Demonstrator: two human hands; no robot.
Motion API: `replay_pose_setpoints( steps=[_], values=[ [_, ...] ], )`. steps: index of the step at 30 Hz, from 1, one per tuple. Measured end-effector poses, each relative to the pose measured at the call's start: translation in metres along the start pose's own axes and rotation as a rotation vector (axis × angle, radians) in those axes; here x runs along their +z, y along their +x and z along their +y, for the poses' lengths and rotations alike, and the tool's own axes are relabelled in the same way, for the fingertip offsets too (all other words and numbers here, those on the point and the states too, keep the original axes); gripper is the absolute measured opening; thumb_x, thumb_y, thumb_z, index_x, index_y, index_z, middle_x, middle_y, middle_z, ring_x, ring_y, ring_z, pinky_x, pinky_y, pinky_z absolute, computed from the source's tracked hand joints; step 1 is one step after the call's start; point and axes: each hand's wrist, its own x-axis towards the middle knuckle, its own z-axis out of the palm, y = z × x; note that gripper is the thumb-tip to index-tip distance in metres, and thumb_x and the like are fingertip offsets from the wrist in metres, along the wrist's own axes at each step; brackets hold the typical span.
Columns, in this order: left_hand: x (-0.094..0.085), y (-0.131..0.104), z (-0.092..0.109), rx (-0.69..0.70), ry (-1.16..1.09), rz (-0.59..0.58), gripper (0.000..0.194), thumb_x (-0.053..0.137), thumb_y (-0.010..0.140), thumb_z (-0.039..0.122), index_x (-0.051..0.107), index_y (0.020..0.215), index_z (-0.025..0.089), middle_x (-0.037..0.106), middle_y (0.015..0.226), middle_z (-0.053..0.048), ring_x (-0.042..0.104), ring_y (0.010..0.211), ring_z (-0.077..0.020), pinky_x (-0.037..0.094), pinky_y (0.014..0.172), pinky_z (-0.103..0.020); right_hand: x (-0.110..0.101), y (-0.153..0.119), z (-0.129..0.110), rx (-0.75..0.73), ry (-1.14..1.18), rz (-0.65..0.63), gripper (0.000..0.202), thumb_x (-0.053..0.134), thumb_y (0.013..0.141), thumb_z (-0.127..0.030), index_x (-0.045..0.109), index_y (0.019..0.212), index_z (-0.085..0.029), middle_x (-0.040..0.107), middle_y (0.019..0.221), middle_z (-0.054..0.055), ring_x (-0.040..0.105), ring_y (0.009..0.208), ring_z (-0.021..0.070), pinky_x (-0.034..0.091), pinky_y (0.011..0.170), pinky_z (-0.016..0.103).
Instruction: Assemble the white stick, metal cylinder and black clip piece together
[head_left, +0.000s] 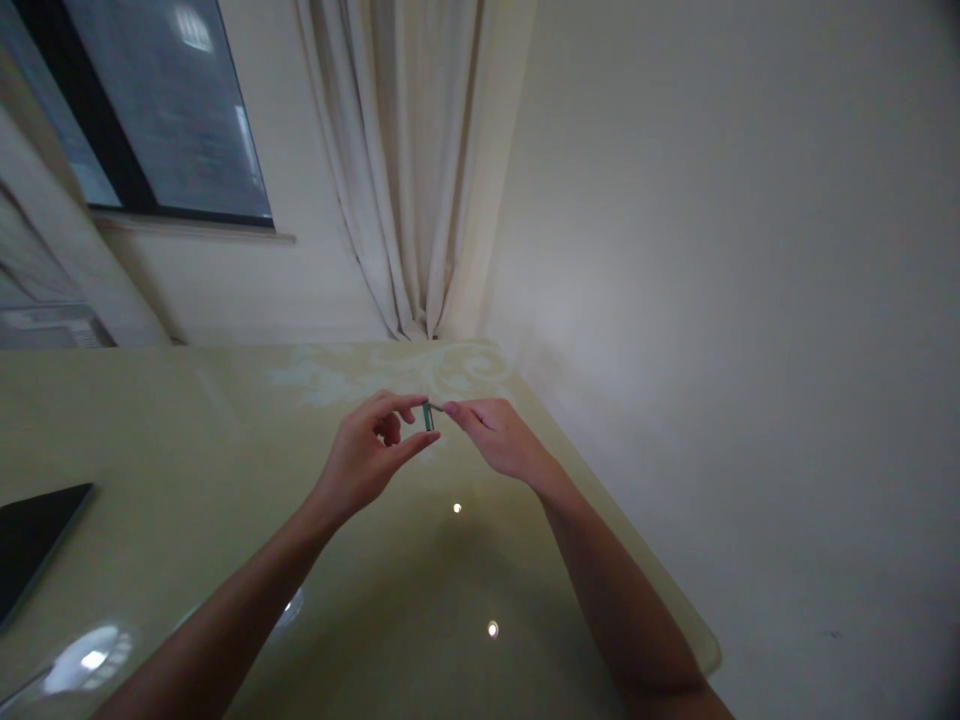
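Left grip (361,450) clamped end to end on green piece (428,417), above surface (225,450). Right grip (496,435) pinches thin rod (436,407) near piece's top. Advisable: wrists steady, pressure light.

Yellow-green on tabletop (225,430), with paler scrollwork (469,368), cream on curtain (409,150), black on window frame (91,105), green on small part (427,416)
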Motion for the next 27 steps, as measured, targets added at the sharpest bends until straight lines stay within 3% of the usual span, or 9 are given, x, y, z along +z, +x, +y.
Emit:
replay_pose_setpoints(
  steps=[6, 11, 27],
  values=[
    [-0.0004, 0.0007, 0.0005, 0.002, 0.009, 0.004, 0.034, 0.089, 0.079, 0.029, 0.08, 0.111, 0.023, 0.066, 0.084, 0.003, 0.05, 0.057, -0.0068, 0.046, 0.053, -0.021, -0.0016, -0.0007, -0.0003, 0.001, 0.0, 0.002, 0.058, 0.041, 0.111, -0.058, 0.062, 0.075, -0.017, 0.055, 0.07, 0.0, 0.052, 0.07, 0.0152, 0.029, 0.066, 0.029],
    [-0.0003, 0.0007, 0.0008, -0.005, -0.001, 0.0, 0.035, 0.088, 0.08, 0.03, 0.08, 0.113, 0.024, 0.066, 0.085, 0.002, 0.051, 0.057, -0.0072, 0.045, 0.053, -0.021, -0.0019, -0.0006, 0.0022, 0.004, 0.058, -0.039, 0.061, 0.042, 0.108, -0.063, 0.054, 0.069, -0.018, 0.05, 0.066, -0.002, 0.046, 0.066, 0.0141, 0.028, 0.064, 0.029],
    [0.0001, 0.0016, 0.0025, -0.033, -0.006, 0.008, 0.034, 0.088, 0.08, 0.034, 0.08, 0.111, 0.023, 0.066, 0.084, 0.002, 0.05, 0.056, -0.0074, 0.046, 0.053, -0.022, -0.0032, -0.0021, -0.0018, 0.013, 0.064, -0.063, 0.059, 0.042, 0.108, -0.063, 0.051, 0.071, -0.019, 0.044, 0.067, -0.003, 0.044, 0.067, 0.0137, 0.028, 0.064, 0.029]
  ],
)
